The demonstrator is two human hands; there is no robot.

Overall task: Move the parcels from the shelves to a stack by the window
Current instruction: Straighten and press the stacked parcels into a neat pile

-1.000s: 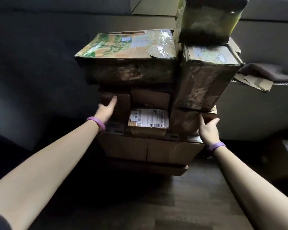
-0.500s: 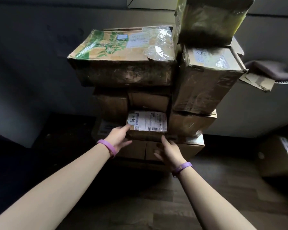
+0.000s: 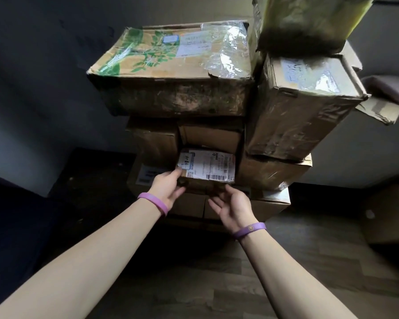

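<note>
- Floor (image 3: pixel 217 284): dark wood planks; it carries the whole stack of parcels against a grey wall.
- Leaf-print box (image 3: pixel 171 72): wide, flat carton with a green leaf pattern, torn clear tape and a label; it tops the left column.
- Tall box (image 3: pixel 304 116): taped brown carton, tilted, on the right column just beside the leaf-print box.
- Yellow-wrapped parcel (image 3: pixel 309 17): sits on the tall box, partly cut off by the top edge.
- Bottom box (image 3: pixel 251 208): low carton at the base of the stack.
- Small parcel (image 3: pixel 207 166): white barcode label on top; in a gap in the middle of the stack, resting on the bottom box.
- Left hand (image 3: pixel 168 189): grips the small parcel's front left corner, thumb on top, fingers curled against its front.
- Right hand (image 3: pixel 233 206): palm up, fingers loosely spread, holding nothing; fingertips reach the small parcel's lower front edge, contact unclear.
- Wristbands (image 3: pixel 249 229): purple, one on each wrist.
</note>
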